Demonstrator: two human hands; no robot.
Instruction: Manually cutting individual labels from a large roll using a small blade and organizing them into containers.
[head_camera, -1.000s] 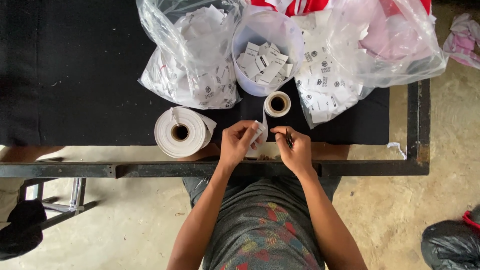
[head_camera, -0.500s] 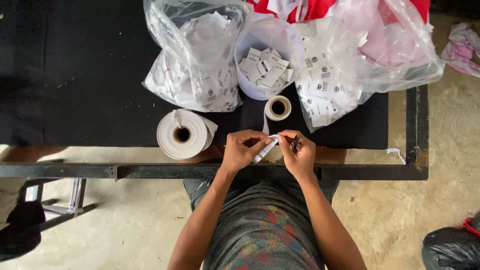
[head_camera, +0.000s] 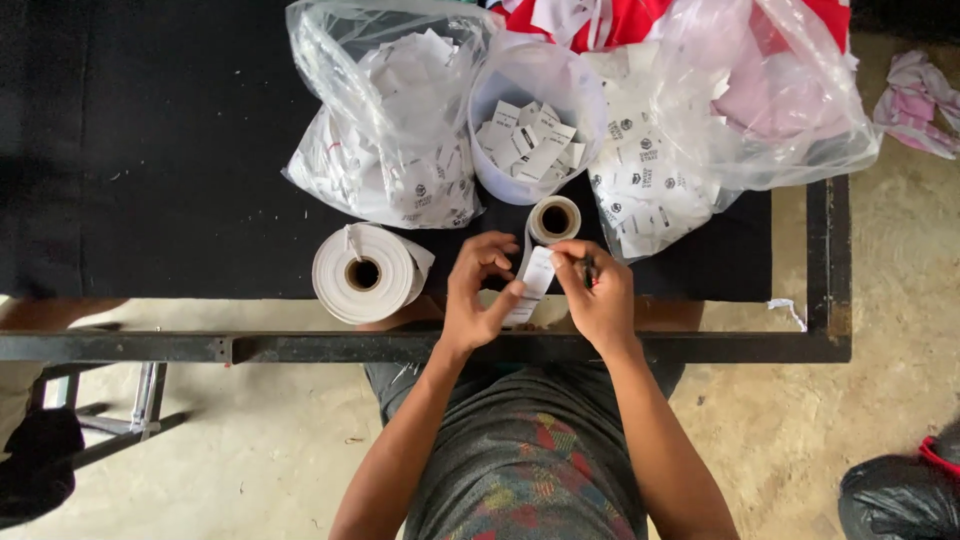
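In the head view, a narrow white paper label strip (head_camera: 533, 285) is being pinched between the two hands over the near edge of the black-topped desk (head_camera: 150, 150). The strip is being gripped at its lower end by the thumb and fingers of the left hand (head_camera: 478, 295), while its upper part is being held by the fingertips of the right hand (head_camera: 596, 295); a small dark object is also being clasped in the right hand, though what it is cannot be told. The strip is being fed from a small white tape roll with a brown core (head_camera: 553, 219), which is lying on the desk just beyond the hands. A large white paper roll with a cardboard core (head_camera: 365, 272) is lying on its side to the left of the left hand, close to it but apart. Behind the rolls, a round translucent plastic tub (head_camera: 530, 120) is being filled with loose white printed tags, and it is being flanked by two clear plastic bags (head_camera: 385, 120) stuffed with similar tags, one to the left and one to the right. The desk's dark metal frame (head_camera: 500, 347) is being crossed by both forearms, above a bare concrete floor (head_camera: 800, 430).
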